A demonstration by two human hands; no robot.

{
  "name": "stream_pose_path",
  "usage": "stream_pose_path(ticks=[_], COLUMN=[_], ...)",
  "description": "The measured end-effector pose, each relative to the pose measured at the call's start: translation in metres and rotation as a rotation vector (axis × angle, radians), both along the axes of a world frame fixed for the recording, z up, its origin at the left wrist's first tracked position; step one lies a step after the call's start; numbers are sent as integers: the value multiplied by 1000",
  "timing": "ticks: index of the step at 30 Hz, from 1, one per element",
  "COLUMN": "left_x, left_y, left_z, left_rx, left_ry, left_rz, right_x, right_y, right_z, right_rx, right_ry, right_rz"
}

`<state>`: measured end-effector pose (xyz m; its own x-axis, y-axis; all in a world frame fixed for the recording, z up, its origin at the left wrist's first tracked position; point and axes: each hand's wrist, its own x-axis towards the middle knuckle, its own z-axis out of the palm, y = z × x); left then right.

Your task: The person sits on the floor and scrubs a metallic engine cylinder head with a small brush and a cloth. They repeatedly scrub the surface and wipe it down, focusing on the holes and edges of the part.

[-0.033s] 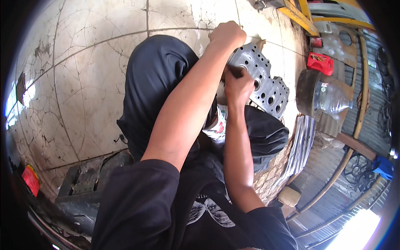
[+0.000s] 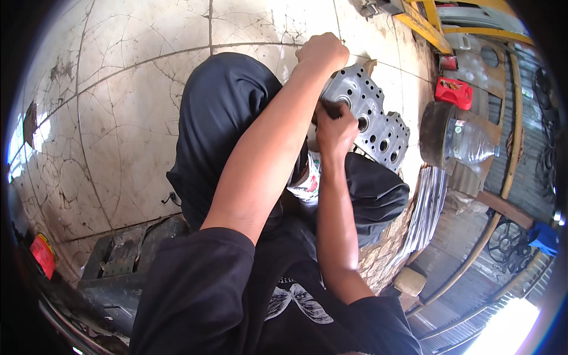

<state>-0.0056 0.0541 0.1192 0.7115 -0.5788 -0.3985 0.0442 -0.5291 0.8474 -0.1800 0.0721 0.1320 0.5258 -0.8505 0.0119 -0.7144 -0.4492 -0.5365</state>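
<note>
A grey metal engine cylinder head (image 2: 374, 97), pierced by several round holes, lies tilted on the floor in front of my knees. My left hand (image 2: 323, 50) is closed in a fist beside its far left corner; whatever is inside the fist is hidden. Against the left part of the cylinder head's face, my right hand (image 2: 336, 131) has its thumb and fingers curled together. Its fingertips are in shadow, and what they pinch cannot be made out. Between my legs, a printed white container (image 2: 307, 186) shows in part.
Cracked pale floor tiles (image 2: 136, 118) spread to the left and ahead. On the right are a red jug (image 2: 454, 93), a clear plastic bottle (image 2: 470, 141) and corrugated metal sheeting (image 2: 427, 201). A dark box-like part (image 2: 127, 272) sits near my left side; a yellow frame (image 2: 423, 26) stands far right.
</note>
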Motion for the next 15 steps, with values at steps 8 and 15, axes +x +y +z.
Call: stream_pose_path(ticks=[8,15], left_x=[2,0], left_y=[-5,-5], left_z=[5,4], left_rx=[15,-19], left_ry=[-8,-10], left_rz=[-14,66], right_x=[27,37], right_y=[-31,-34], right_z=[-6,-4], right_rx=[-22,-135], right_ry=[-77,-46], right_rz=[-22,-52])
